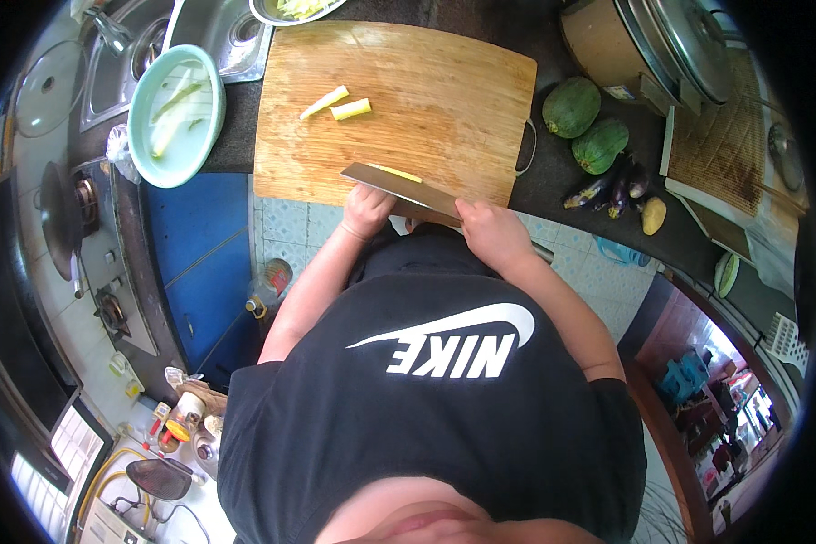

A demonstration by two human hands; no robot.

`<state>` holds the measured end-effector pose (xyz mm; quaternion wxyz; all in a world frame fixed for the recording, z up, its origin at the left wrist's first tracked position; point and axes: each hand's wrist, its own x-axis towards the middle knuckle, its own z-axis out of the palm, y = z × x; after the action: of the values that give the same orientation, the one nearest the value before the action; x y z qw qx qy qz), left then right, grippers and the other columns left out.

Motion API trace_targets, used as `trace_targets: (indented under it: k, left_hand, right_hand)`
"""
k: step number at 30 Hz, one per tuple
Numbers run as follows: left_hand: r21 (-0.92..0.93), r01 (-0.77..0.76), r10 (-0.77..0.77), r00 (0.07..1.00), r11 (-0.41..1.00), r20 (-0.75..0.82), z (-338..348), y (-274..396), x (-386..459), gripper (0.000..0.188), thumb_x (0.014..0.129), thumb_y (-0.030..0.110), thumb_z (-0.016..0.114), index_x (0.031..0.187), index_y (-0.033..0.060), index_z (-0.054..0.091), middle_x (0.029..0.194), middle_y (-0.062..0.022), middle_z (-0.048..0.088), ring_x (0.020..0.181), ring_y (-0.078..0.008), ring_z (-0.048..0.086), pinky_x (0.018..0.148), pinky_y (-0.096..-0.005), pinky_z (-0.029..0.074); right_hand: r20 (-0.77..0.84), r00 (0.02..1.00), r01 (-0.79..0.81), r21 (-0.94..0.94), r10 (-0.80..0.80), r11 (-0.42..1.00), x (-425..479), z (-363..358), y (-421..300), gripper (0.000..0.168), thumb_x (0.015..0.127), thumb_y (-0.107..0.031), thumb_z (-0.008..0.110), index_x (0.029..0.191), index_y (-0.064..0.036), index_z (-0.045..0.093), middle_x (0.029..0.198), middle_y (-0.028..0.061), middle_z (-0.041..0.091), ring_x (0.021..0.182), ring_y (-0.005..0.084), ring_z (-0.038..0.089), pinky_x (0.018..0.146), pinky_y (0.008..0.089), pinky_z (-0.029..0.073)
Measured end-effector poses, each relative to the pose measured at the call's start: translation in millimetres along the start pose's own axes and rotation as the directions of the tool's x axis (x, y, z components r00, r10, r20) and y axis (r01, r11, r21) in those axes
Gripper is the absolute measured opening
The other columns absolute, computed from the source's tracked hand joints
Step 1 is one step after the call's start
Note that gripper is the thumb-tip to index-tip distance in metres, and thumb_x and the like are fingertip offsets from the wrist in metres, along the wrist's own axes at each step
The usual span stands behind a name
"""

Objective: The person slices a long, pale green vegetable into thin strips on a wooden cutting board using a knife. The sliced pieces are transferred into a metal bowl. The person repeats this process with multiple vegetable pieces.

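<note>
My right hand (493,231) grips the handle end of a cleaver (404,189), whose broad steel blade slants across the near edge of the wooden cutting board (442,81). Against the far side of the blade lies a thin pale-yellow vegetable strip (396,173), partly covered. My left hand (367,209) is curled at the blade's other end; its fingertips are hidden, so I cannot tell whether it holds the vegetable. Farther up the board rest two cut stalk pieces, a tapered one (324,103) and a thicker one (351,109).
Left of the board, a mint-green basin (219,112) holds water and pale stalks beside the steel sink (204,27). A metal bowl (262,15) of cut vegetable stands beyond. To the right are two green melons (571,107), several eggplants (612,187), a potato (653,216) and a large lidded pot (605,51).
</note>
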<state>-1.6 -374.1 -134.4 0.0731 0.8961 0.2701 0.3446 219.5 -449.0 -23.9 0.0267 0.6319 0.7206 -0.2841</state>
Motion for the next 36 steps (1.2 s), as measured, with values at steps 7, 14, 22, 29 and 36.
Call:
trace_targets:
  k: [7, 14, 22, 29, 36]
  left_hand:
    - [-0.006, 0.008, -0.008, 1.000, 1.000, 0.015, 0, 0, 0, 0.018, 0.054, 0.011, 0.057, 0.071, 0.0061, 0.062, 0.074, -0.0047, 0.060, 0.072, -0.0215, 0.060, 0.068, -0.0333, 0.051]
    - [-0.038, -0.006, 0.008, 0.999, 0.999, 0.034, 0, -3, 1, 0.019, 0.053, 0.009, 0.058, 0.071, 0.0049, 0.062, 0.074, -0.0052, 0.060, 0.072, -0.0225, 0.060, 0.067, -0.0335, 0.051]
    - [-0.078, 0.029, -0.023, 0.997, 0.997, 0.075, 0, -3, -6, 0.021, 0.053, 0.005, 0.059, 0.073, 0.0038, 0.064, 0.077, -0.0066, 0.062, 0.074, -0.0236, 0.061, 0.069, -0.0342, 0.051]
    - [-0.068, 0.016, -0.011, 0.998, 0.998, 0.065, 2, -5, -10, 0.020, 0.058, 0.013, 0.059, 0.077, 0.0078, 0.064, 0.078, -0.0040, 0.061, 0.071, -0.0203, 0.060, 0.066, -0.0328, 0.050]
    - [-0.038, 0.018, -0.015, 0.997, 0.999, 0.070, -2, -2, -2, 0.027, 0.064, 0.013, 0.057, 0.088, 0.0067, 0.066, 0.090, -0.0058, 0.062, 0.082, -0.0215, 0.061, 0.074, -0.0334, 0.051]
  right_hand:
    - [0.020, 1.000, 0.000, -0.001, 0.000, 1.000, 3, -5, 1, 0.013, 0.082, -0.013, 0.052, 0.091, -0.005, 0.056, 0.070, 0.0149, 0.060, 0.063, 0.0322, 0.062, 0.057, 0.0416, 0.050]
    - [0.042, 0.999, 0.020, 0.034, -0.021, 0.999, 7, -5, 6, 0.012, 0.081, -0.013, 0.053, 0.089, -0.005, 0.056, 0.072, 0.0161, 0.061, 0.064, 0.0326, 0.062, 0.058, 0.0433, 0.050]
    - [0.040, 0.998, 0.041, 0.080, -0.044, 0.996, 30, 6, 0, 0.012, 0.079, -0.009, 0.051, 0.088, -0.003, 0.055, 0.070, 0.0180, 0.061, 0.066, 0.0353, 0.062, 0.059, 0.0445, 0.050]
    - [0.031, 0.996, 0.083, 0.057, -0.085, 0.995, 53, 9, -13, 0.012, 0.079, -0.007, 0.047, 0.080, 0.002, 0.054, 0.068, 0.0195, 0.062, 0.065, 0.0343, 0.064, 0.057, 0.0429, 0.052]
    - [0.012, 0.994, 0.107, 0.141, -0.110, 0.984, 66, 13, -1, 0.013, 0.080, -0.011, 0.049, 0.081, -0.001, 0.057, 0.073, 0.0196, 0.063, 0.067, 0.0351, 0.064, 0.058, 0.0441, 0.051]
